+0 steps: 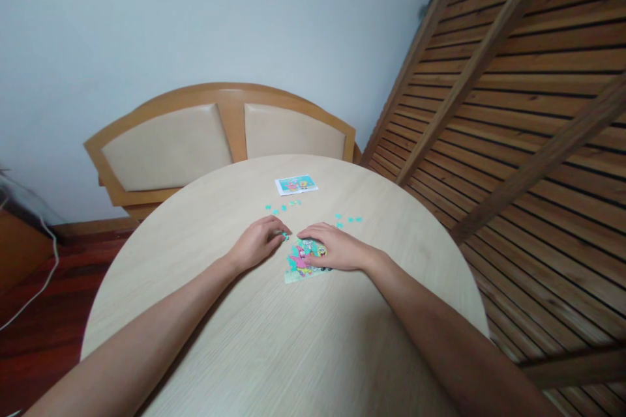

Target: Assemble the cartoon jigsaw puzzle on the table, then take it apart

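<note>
A partly assembled jigsaw puzzle (pixel 299 262) with a pink starfish and a yellow sponge character lies flat on the round table. My right hand (pixel 337 246) rests over its right side, fingers apart, hiding part of the picture. Just left of the puzzle, my left hand (pixel 259 241) pinches a small turquoise puzzle piece (pixel 285 236) between thumb and fingers. Beyond my left hand lie several loose turquoise pieces (pixel 283 208). Another loose group of pieces (pixel 351 219) is past my right hand.
A picture card (pixel 296 185) with the same characters lies toward the far edge of the table (pixel 220 352). Behind stands a padded wooden headboard (pixel 229 117) against the wall. A slatted wooden frame (pixel 489 111) leans at the right. A white cable (pixel 55 260) hangs at the left.
</note>
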`<state>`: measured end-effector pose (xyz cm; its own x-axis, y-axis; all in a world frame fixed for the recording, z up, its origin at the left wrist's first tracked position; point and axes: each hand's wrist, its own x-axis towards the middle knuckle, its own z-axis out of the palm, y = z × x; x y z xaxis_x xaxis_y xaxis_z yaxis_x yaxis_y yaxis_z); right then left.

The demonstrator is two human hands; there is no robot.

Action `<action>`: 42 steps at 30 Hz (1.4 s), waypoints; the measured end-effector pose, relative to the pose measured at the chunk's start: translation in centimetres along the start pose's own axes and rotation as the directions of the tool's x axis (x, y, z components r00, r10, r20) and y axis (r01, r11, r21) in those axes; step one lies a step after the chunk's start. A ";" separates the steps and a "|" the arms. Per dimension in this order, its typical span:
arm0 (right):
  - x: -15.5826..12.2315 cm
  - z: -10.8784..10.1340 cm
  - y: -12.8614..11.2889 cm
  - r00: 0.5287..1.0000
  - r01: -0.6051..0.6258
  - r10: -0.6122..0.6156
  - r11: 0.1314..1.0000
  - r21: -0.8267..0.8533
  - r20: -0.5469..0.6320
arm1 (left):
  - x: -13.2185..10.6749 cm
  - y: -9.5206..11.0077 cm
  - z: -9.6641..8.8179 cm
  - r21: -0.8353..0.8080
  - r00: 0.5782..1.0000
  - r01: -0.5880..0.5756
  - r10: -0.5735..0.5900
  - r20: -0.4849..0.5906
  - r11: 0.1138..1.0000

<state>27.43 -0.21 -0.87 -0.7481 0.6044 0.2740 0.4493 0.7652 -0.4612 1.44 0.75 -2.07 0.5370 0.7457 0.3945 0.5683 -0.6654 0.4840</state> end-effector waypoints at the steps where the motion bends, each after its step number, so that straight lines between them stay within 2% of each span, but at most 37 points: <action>1: 0.0 0.0 0.0 1.000 0.001 -0.001 1.000 0.001 0.000 | 0.0 0.0 0.0 -0.032 1.000 0.015 -0.015 0.003 0.999; 5: 0.0 0.1 0.0 1.000 0.005 -0.005 1.000 0.009 -0.004 | -0.1 0.5 0.1 -0.154 0.997 0.080 -0.076 0.032 0.985; 8: 0.0 0.1 0.1 1.000 0.005 -0.005 1.000 0.006 -0.003 | -0.3 1.0 -0.1 -0.214 0.995 0.091 -0.080 0.062 0.973; 14: 0.0 0.1 0.1 1.000 0.012 -0.012 1.000 -0.010 0.002 | -0.6 1.6 -0.5 -0.263 0.989 -0.006 0.045 0.144 0.965; 18: 0.0 0.2 0.0 1.000 0.013 -0.013 1.000 -0.005 -0.004 | -0.6 1.6 -0.5 -0.230 0.984 -0.068 0.104 0.147 0.971; 30: 0.0 0.2 0.2 0.999 0.037 -0.037 0.999 -0.004 -0.013 | -0.5 1.4 -0.3 -0.070 0.975 -0.170 0.178 0.130 0.983; 42: 0.0 0.4 0.3 0.999 0.040 -0.040 0.999 0.008 -0.019 | -0.4 1.4 0.1 0.066 0.979 -0.170 0.161 0.121 0.983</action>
<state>27.36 -0.08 -1.32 -0.7557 0.5778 0.3083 0.4155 0.7869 -0.4563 2.06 -0.52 -1.60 0.6933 0.6186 0.3697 0.5085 -0.7835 0.3572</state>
